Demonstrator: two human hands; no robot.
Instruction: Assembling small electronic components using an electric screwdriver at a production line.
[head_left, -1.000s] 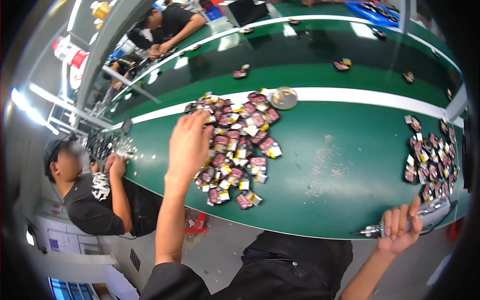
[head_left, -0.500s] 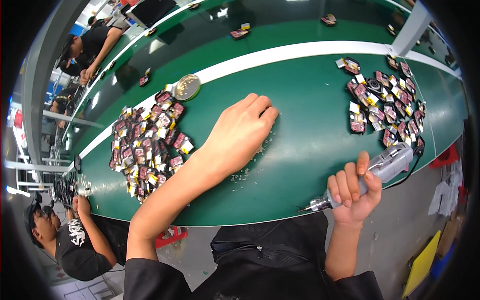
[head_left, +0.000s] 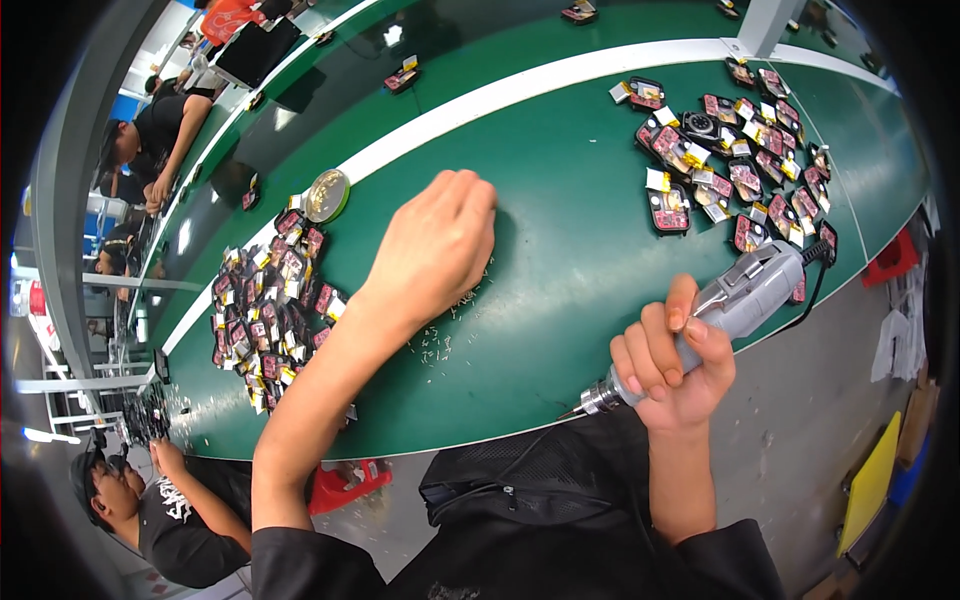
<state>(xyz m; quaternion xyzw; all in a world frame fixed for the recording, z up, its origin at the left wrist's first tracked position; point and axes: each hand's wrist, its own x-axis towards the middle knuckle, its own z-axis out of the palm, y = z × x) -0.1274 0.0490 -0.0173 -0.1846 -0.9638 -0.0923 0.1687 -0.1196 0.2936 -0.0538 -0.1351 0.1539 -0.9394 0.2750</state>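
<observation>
My left hand (head_left: 437, 243) hovers over or rests on the green bench, its fingers curled down and pressed together. Whatever they hold, if anything, is hidden beneath them. Beside and below it lie many tiny loose pale pieces (head_left: 437, 347), perhaps screws. In my right hand (head_left: 668, 365) is a grey electric screwdriver (head_left: 748, 292), gripped around its body. Its bit points left, just over the bench's near edge, and its cable leaves from the rear end.
Small black-cased circuit assemblies form a heap (head_left: 262, 320) at left and a spread group (head_left: 740, 160) at right. A round shallow dish (head_left: 327, 195) stands behind the left heap. Beyond a white rail (head_left: 480, 105) runs a dark green strip with scattered assemblies. Co-workers sit at left.
The view has shifted, so the bench and its assemblies appear farther left and higher. My left fingers look more tucked in. The screwdriver stays in my right hand.
</observation>
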